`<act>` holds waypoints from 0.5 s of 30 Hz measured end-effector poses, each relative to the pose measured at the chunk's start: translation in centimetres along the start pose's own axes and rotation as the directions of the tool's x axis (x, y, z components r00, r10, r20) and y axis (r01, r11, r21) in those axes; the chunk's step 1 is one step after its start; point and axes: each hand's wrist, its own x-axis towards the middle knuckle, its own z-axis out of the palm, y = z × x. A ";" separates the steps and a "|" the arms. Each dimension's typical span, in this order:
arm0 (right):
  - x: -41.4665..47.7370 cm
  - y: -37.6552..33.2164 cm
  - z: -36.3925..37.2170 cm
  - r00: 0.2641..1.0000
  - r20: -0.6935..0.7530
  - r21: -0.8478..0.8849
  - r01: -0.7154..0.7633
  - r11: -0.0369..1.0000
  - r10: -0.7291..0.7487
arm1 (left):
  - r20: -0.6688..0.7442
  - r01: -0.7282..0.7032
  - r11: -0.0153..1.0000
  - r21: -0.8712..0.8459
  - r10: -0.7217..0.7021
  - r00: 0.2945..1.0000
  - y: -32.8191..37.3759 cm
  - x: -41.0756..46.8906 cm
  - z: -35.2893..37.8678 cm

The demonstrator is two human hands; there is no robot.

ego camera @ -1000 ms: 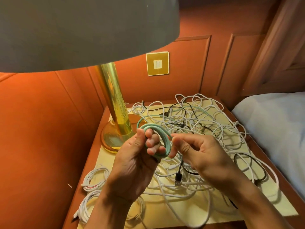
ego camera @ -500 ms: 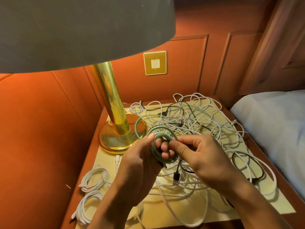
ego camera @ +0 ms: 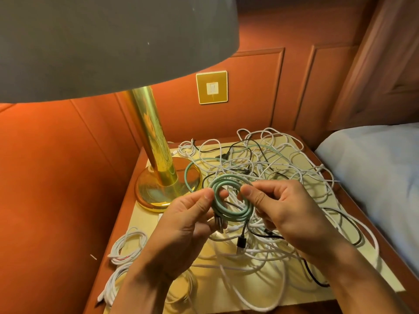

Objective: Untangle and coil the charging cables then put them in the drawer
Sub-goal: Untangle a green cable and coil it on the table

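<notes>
My left hand [ego camera: 181, 223] pinches the left rim of the green cable coil [ego camera: 229, 177], thumb on top; my right hand [ego camera: 290, 214] pinches the right rim. The coil sits above the tangled cables [ego camera: 283, 168] on the tabletop [ego camera: 145, 214], near the brass lamp [ego camera: 158, 189].

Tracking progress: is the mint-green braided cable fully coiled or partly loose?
Partly loose: left hand and right hand pinch its coil, but one length arcs over the brass lamp base.
</notes>
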 end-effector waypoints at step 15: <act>0.5 1.0 -3.0 0.989 0.014 -0.660 0.119 0.742 -0.146 | -0.338 -0.215 0.885 -0.414 0.070 0.939 3.2 0.4 -2.4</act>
